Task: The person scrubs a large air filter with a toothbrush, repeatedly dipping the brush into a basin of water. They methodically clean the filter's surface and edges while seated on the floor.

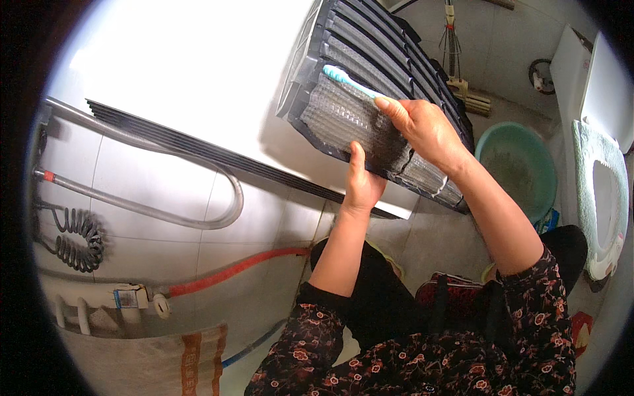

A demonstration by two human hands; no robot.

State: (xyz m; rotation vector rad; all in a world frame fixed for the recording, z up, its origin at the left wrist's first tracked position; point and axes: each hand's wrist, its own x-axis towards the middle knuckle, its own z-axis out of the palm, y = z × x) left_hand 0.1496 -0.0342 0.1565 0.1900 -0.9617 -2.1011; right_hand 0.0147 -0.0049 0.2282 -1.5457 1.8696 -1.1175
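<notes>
A black slatted plastic grille panel (381,29) with a grey, dusty mesh (337,116) in its frame tilts in front of me. My left hand (365,185) grips its lower edge, thumb upright against the near side; the fingers are hidden behind it. In my right hand (428,128) is a toothbrush (346,79) with a light blue and white handle, the thumb pressed along it. The brush head lies at the mesh's upper left edge. Below my right hand, the mesh looks dark and dirty. Behind the panel stands a large white surface (188,64), strongly lit.
At right are a green basin (517,171) and a toilet seat with a pale fluffy cover (584,163). A mop (458,89) stands beyond the panel. Left hold a grey corrugated hose (148,203), a coiled black cord (79,242) and a red hose (237,270) along the tiled wall.
</notes>
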